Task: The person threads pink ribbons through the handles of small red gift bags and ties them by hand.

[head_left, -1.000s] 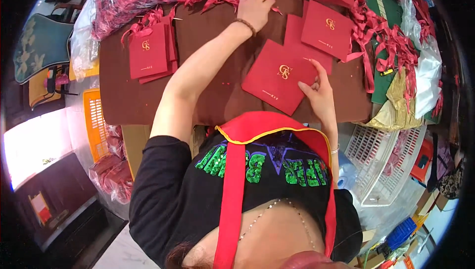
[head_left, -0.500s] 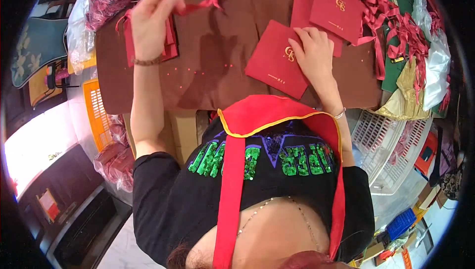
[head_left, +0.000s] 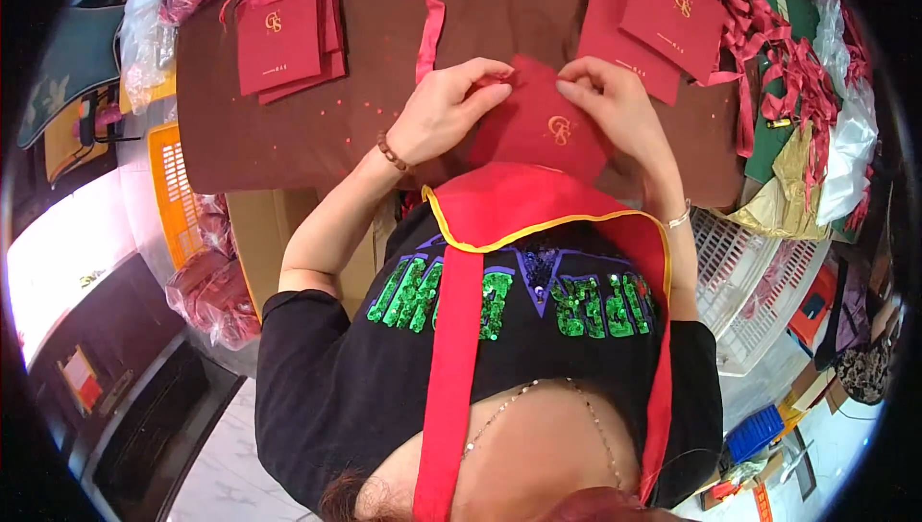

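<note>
The bag (head_left: 528, 147), red with a gold emblem, is at the near edge of the bench (head_left: 279, 128), between the two hands, its lower edge close to the apron (head_left: 519, 186) in this view. The left hand (head_left: 437, 114) is at its upper left, forefinger and thumb curved toward each other; whether that grip pinches the bag's edge or the ribbon (head_left: 431, 32) is hidden. The right hand (head_left: 624, 109) is at the upper right, thumb and forefinger bent with a small gap showing; I cannot tell whether its grip has the edge.

The thin wall could crease or tear if both hands pulled outward unevenly. The ribbon runs up from behind the left hand, its far end loose, so it could twist, or slip away if the fingers opened. With so little bench in front, a push toward the body might crumple the bag against the apron.

Farther out, red scraps (head_left: 349, 104) dot the bench and might stick to the bag. At the left, a stack (head_left: 279, 37) with ribbons lies well apart. At the right, a pile (head_left: 672, 18) lies nearer; a swing of the right hand could knock it askew or snag the tangle (head_left: 773, 71) of ribbons beside it.
</note>
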